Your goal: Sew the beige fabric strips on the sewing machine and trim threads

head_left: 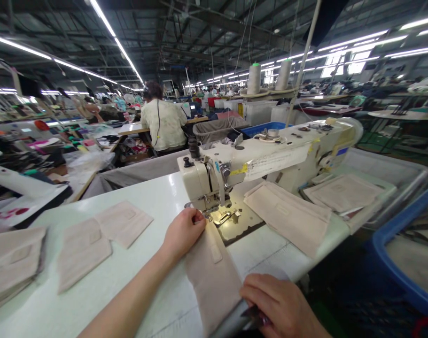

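A beige fabric piece (212, 277) with a small sewn patch lies on the white table (153, 197), running from the table's front edge up to the needle of a cream sewing machine (256, 159). My left hand (183, 230) rests on the far end of the piece, fingers curled and pinching the cloth just left of the presser foot (223, 217). My right hand (277, 305) is closed on the near end of the piece at the table's front edge.
Two beige pieces (101, 234) lie to the left, and a stack (12, 265) sits at the far left. More pieces (287, 213) are piled right of the needle, others in a grey tray (386, 176). A blue bin (407, 277) stands at right. A person (163, 121) sits ahead.
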{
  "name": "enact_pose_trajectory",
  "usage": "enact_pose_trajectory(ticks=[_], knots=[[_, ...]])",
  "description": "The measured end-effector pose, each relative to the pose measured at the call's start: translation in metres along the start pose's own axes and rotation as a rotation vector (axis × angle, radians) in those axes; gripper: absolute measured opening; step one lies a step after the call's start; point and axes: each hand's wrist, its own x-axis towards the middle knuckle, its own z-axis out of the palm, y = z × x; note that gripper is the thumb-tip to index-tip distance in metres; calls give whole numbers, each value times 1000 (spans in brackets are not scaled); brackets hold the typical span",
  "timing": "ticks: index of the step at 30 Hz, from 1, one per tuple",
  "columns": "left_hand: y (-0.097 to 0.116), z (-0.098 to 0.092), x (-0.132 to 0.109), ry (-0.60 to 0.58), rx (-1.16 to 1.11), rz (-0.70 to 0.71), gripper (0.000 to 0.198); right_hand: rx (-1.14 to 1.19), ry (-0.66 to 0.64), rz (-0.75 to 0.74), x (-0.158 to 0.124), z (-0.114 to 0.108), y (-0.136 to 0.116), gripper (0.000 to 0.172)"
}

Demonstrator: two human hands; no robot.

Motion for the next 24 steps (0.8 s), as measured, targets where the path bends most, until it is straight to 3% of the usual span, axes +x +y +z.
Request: enact_pose_trajectory(ticks=[16, 24], knots=[[0, 0, -1, 24, -3, 20, 19, -26, -57, 28, 4, -4, -7, 28], [-2, 1, 1, 27, 1, 13, 20, -13, -24, 15, 5, -5, -7, 26]])
